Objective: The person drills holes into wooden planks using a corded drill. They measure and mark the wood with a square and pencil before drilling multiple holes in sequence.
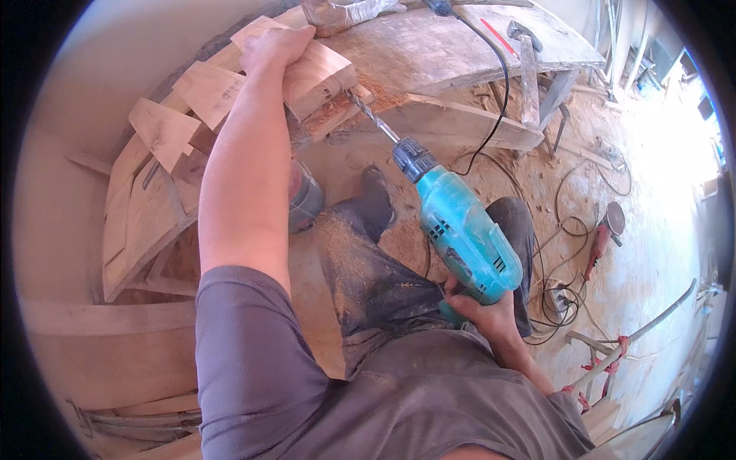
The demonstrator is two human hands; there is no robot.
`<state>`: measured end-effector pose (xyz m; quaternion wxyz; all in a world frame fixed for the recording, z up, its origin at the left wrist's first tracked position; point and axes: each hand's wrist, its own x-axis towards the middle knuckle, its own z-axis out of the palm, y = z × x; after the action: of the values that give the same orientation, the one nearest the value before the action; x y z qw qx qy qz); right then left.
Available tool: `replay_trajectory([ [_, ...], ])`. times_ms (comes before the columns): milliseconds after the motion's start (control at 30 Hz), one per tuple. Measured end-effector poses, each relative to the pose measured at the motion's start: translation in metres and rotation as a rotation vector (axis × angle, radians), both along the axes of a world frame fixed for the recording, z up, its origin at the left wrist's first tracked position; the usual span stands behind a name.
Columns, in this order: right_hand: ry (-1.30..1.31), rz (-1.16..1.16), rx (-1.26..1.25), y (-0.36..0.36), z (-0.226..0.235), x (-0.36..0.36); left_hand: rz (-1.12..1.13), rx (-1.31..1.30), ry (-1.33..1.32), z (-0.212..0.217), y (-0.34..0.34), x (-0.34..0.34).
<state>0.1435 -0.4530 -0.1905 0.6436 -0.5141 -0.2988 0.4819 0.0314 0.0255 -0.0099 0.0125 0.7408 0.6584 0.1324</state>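
My right hand [489,313] is closed round the handle of a teal power drill [468,230], low in front of my body. The drill's long spiral bit [374,116] points up and left, its tip against the end of a thick wooden block [318,73]. With the arm stretched forward, my left hand [277,47] grips the top of that block; some of its fingers are hidden by the hand itself. Beside the block, more cut wooden pieces [161,132] lie in a row along the bench. Sawdust [381,96] is scattered near the bit.
On the wooden bench [429,46] lie a red pencil [500,37] and a hammer [529,77] whose handle overhangs the edge. A bucket [307,201] stands below the wood. Farther right, an angle grinder [602,239] and tangled cords [561,299] lie on the floor, near a branch-like pole [652,326].
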Motion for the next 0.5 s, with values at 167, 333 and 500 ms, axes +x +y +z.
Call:
replay_trajectory([
  [167,0.122,0.108,-0.052,0.003,-0.014,0.001,-0.002,0.023,-0.008,-0.012,0.017,-0.006],
  [333,0.180,0.114,-0.042,0.006,-0.004,-0.005,-0.092,0.025,0.113,-0.011,0.036,-0.019],
  [500,-0.172,0.069,-0.111,0.000,-0.004,-0.009,0.009,0.036,0.006,-0.002,0.001,-0.004],
])
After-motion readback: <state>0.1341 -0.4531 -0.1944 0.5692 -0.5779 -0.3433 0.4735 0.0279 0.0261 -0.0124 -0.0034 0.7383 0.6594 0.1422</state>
